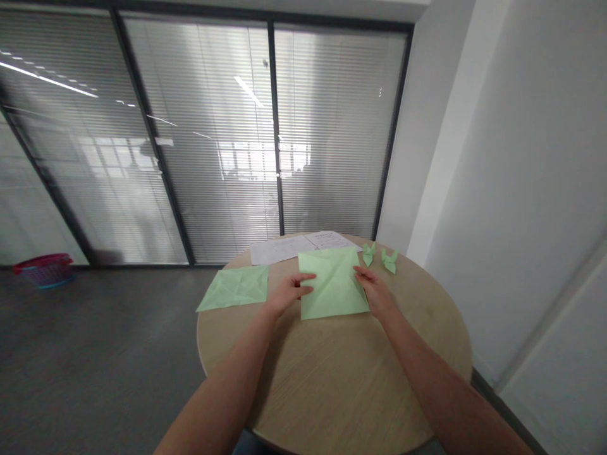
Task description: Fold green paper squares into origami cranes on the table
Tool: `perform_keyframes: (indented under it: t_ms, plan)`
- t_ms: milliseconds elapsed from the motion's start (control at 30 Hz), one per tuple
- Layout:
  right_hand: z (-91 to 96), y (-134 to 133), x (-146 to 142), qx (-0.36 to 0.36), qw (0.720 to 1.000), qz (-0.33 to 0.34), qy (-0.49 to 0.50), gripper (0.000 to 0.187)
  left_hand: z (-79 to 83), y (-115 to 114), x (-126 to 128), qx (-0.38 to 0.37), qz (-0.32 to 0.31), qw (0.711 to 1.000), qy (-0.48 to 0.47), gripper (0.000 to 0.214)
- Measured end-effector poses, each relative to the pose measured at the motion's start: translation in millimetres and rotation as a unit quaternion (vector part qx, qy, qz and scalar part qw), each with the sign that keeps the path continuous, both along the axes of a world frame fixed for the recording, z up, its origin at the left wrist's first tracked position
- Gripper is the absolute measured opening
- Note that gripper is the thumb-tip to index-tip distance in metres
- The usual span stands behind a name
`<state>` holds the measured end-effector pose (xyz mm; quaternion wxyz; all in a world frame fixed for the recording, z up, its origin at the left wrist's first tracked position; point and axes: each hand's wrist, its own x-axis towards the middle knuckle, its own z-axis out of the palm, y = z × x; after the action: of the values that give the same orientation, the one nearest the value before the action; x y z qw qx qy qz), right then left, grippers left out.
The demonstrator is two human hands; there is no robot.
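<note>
A light green square sheet of paper [332, 287], marked with faint creases, is held a little above the round table between my hands. My left hand [289, 294] pinches its left edge, thumb and fingers over the paper. At the right edge, the fingers of my right hand [372, 289] are closed on the same sheet. A second creased green sheet [237, 287] lies at the table's left, its corner reaching past the edge. Two small folded green paper figures [368, 253] stand behind my right hand.
White printed sheets [284, 248] lie at the back of the round wooden table [332, 379]. Glass partitions with blinds [227, 139] rise behind it, and a white wall [531, 189] stands at the right. A pink basket [45, 270] sits on the floor at far left.
</note>
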<state>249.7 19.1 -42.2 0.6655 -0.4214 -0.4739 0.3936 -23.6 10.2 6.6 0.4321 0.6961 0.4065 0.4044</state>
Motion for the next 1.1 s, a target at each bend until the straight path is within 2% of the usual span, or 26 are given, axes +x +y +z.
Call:
perform_keyframes:
  t_ms: [200,333,467,567,633,700,767,900,967,1033,1100]
  plan:
    - [3.1,-1.5,-1.7,-0.016,0.996,0.039,0.083,0.043,-4.8,7.4,-2.8,-0.006,0.049,0.998,-0.031,0.049]
    - [5.3,-3.9,-2.2,-0.029,0.995,0.064,0.076,0.050,-6.0,11.7,-4.6,0.032,0.081,0.996,0.000,0.043]
    - [9.0,-10.0,-2.5,-0.010,0.995,0.095,-0.024,0.066,-11.4,17.4,-4.6,0.119,0.130,0.982,0.062,0.034]
    - [10.5,-13.3,-2.8,0.012,0.986,0.106,-0.127,0.074,-14.7,21.1,-6.2,0.152,0.149,0.974,0.077,0.027]
    - [10.8,-13.8,-2.4,0.017,0.975,0.071,-0.208,0.065,-14.9,22.6,-7.8,0.158,0.161,0.971,0.078,0.021]
    - [10.9,-13.3,-1.2,0.018,0.960,0.022,-0.278,0.047,-13.9,23.4,-9.4,0.168,0.177,0.966,0.080,0.017]
    - [11.4,-12.2,0.4,0.031,0.951,-0.015,-0.307,0.034,-12.2,23.4,-10.6,0.191,0.192,0.960,0.079,0.016]
    - [13.3,-9.9,2.5,0.075,0.963,-0.055,-0.253,0.031,-7.0,21.3,-10.6,0.226,0.193,0.954,0.047,0.018]
    - [14.3,-9.5,2.0,0.070,0.979,-0.038,-0.189,0.033,-4.2,19.0,-9.0,0.189,0.164,0.968,0.015,0.024]
    - [14.8,-10.5,-0.1,0.032,0.993,-0.001,-0.116,0.038,-2.2,16.3,-6.8,0.125,0.133,0.983,-0.020,0.033]
    - [14.9,-13.3,-3.9,-0.015,0.998,0.043,-0.051,0.043,-1.8,13.7,-4.5,0.078,0.129,0.987,-0.051,0.039]
